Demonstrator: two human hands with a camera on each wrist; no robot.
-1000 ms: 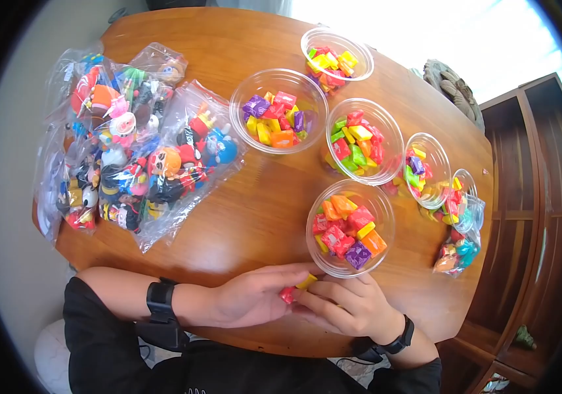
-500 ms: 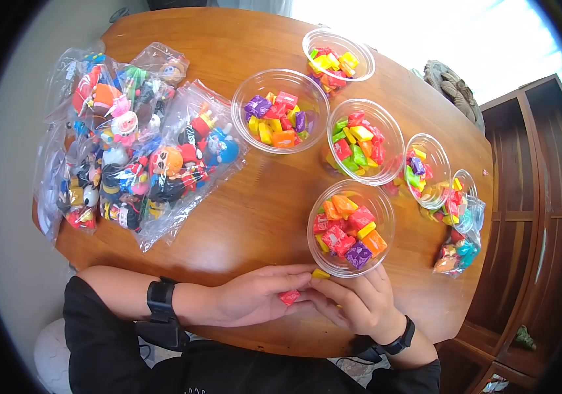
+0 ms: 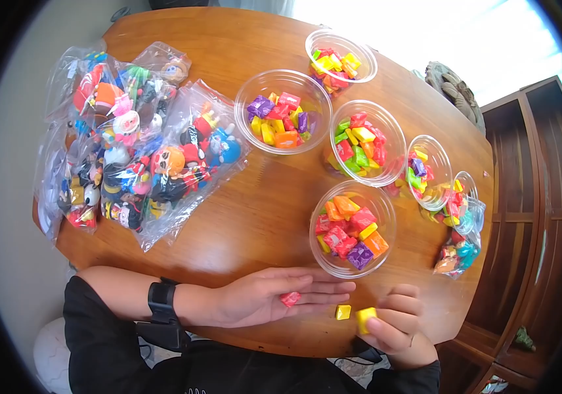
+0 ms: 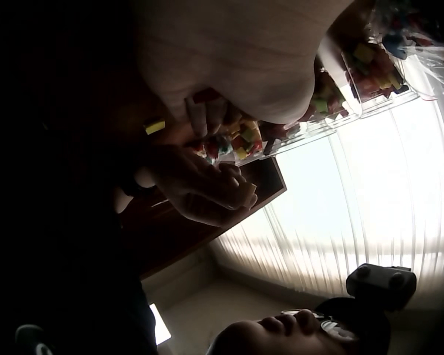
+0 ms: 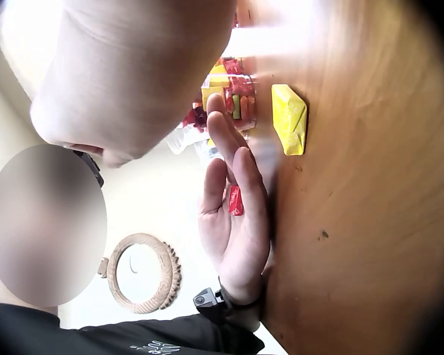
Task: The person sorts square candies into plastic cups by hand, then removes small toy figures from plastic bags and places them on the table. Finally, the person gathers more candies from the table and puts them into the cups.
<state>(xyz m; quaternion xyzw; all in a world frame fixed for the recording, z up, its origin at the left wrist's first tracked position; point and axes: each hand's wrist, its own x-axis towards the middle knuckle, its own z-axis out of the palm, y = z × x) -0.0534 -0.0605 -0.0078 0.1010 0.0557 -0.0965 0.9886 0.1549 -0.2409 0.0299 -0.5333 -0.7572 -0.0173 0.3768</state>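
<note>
My left hand (image 3: 261, 297) lies on its side over the table's near edge with its fingers straight. A red wrapped candy (image 3: 290, 299) rests in its palm, below the thumb. To the right, my right hand (image 3: 396, 322) pinches a yellow wrapped candy (image 3: 366, 320) between thumb and forefinger, its other fingers curled. Between the hands, a second yellow candy (image 5: 289, 120) lies on the tabletop, just beyond the left fingertips. The nearest clear plastic bowl (image 3: 317, 253), with red, orange, yellow and purple candies in it, stands just past the left fingers.
Several more clear bowls of candies stand farther back, among them one at the middle (image 3: 240, 98) and one at the far side (image 3: 366, 56). Plastic bags of small toy figures (image 3: 130, 144) cover the table's left. A smaller bag of figures (image 3: 458, 253) lies at the right edge.
The right hand has drawn away from the left, to the right, with a yellow candy in its fingers. A second yellow candy now shows on the table. The left fingers have straightened.
</note>
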